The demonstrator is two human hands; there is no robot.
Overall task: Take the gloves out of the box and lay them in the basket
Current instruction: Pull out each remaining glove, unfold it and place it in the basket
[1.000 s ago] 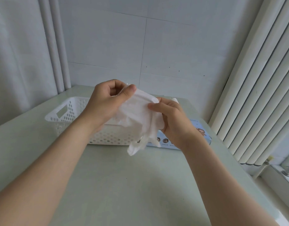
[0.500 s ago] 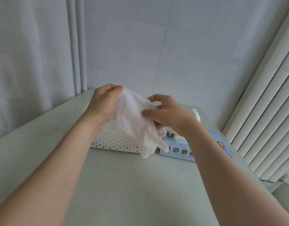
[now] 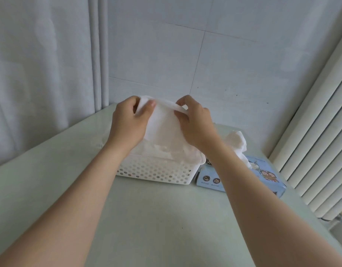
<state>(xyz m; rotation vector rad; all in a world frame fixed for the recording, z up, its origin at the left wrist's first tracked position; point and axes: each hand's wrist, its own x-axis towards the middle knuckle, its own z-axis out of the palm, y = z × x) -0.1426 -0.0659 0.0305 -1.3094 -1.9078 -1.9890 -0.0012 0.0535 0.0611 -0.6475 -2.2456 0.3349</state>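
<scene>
A thin white glove [image 3: 162, 124] is stretched between my two hands above the white perforated basket [image 3: 156, 171]. My left hand [image 3: 127, 122] pinches its left top edge and my right hand [image 3: 195, 122] pinches its right top edge. The glove's lower part hangs down into the basket, onto other white gloves [image 3: 185, 153] lying there. The blue glove box [image 3: 266, 176] stands to the right of the basket, with a white glove [image 3: 237, 141] sticking up from its opening. My right forearm hides part of the box.
The basket and box sit at the far end of a pale green table [image 3: 156, 218], close to a white tiled wall [image 3: 185, 54]. A curtain [image 3: 41, 74] hangs at the left and white slats [image 3: 320, 141] run along the right edge.
Both hands have carried the glove forward and over the basket. Its hanging end, which dangled in front of the basket, now lies inside it.
</scene>
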